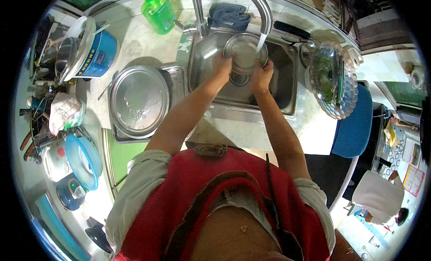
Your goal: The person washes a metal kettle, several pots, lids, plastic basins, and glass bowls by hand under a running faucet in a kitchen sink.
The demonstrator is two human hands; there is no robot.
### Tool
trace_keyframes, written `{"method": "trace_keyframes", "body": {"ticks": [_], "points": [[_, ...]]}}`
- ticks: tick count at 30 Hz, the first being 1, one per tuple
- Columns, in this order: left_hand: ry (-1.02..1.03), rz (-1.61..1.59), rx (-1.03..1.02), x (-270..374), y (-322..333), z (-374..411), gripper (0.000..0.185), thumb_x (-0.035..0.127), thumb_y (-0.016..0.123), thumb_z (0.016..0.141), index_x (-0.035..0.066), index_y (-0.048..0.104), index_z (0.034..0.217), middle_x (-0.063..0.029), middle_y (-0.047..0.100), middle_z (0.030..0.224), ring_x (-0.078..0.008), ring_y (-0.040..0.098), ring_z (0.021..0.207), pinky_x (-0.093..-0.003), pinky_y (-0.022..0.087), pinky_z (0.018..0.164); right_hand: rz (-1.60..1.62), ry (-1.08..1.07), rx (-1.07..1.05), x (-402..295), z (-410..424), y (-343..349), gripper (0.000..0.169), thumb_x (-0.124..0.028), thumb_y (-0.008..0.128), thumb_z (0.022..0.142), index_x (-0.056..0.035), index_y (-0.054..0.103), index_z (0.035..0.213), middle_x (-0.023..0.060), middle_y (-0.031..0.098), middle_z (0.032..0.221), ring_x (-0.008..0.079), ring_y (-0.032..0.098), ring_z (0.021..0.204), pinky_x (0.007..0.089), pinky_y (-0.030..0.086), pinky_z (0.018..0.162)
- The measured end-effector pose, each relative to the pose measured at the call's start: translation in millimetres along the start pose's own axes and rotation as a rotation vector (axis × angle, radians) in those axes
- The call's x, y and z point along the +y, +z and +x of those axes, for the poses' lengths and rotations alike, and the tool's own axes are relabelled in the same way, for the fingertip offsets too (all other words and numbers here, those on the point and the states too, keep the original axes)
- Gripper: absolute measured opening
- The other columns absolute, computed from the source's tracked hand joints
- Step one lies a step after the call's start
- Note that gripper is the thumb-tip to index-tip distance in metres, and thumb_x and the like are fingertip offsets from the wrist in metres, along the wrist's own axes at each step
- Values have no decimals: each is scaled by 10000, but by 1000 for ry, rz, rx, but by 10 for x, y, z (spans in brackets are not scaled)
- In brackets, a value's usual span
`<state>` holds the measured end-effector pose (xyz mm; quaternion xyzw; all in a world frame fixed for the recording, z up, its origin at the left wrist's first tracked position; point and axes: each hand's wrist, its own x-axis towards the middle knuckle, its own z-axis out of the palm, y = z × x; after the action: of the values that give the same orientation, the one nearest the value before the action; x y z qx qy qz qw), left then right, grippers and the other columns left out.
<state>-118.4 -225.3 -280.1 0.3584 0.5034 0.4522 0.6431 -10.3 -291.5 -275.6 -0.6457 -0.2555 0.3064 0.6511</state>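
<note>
Both my hands grip a round metal bowl (244, 56) over the stainless steel sink (215, 99). My left hand (223, 66) holds its left rim and my right hand (262, 74) its lower right rim. Water runs from the curved metal faucet (266, 15) into the bowl, near its right side. The sink's drain (239, 80) shows just below the bowl. The fingers under the bowl are partly hidden.
Left of the sink, a large round metal lid (139, 101) lies on a tray. A green soap bottle (159, 13) and dark cloth gloves (229, 17) stand behind. A scalloped glass bowl (336, 82) is at right. Another person (378, 197) is at far right.
</note>
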Motion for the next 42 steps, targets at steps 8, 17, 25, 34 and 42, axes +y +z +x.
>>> {"method": "trace_keyframes", "body": {"ticks": [8,17,25,34,42], "points": [[-193,-306,222,-574,398,242,395,314,667,799,-1,592,1026,-114,595,897,-230,551,768,-385,446,666,-120,-197,9,-57,198,-22,171,-49,498,870,15,443,1019,160,542,962,262,531,885,334,396,815],[742,747,132,-336,213,138,398,250,600,810,49,516,1143,-201,503,1166,-344,487,1075,-460,367,888,-488,-179,-106,198,406,-262,279,-122,532,869,52,500,1084,158,592,960,219,566,864,324,437,760],[615,1149,-393,-418,72,-199,546,399,584,805,103,462,1247,-158,444,1286,-285,462,1151,-510,321,924,-501,40,-266,-151,348,-246,408,-261,539,862,52,466,1112,248,576,979,385,577,900,411,459,759],[-98,-373,-498,-305,72,95,371,253,499,907,24,470,1197,-92,546,1121,-193,541,1012,-303,472,845,-771,-936,-328,-373,136,139,554,-406,397,915,-29,353,1319,190,345,1369,358,324,1263,522,174,1031],[-213,-317,-419,-1,57,116,314,23,641,742,30,544,1040,-69,611,931,-198,607,851,-313,497,750,-193,-195,-337,-450,753,-116,505,-390,480,894,-35,438,1251,149,493,1216,297,459,1124,434,336,954]]}}
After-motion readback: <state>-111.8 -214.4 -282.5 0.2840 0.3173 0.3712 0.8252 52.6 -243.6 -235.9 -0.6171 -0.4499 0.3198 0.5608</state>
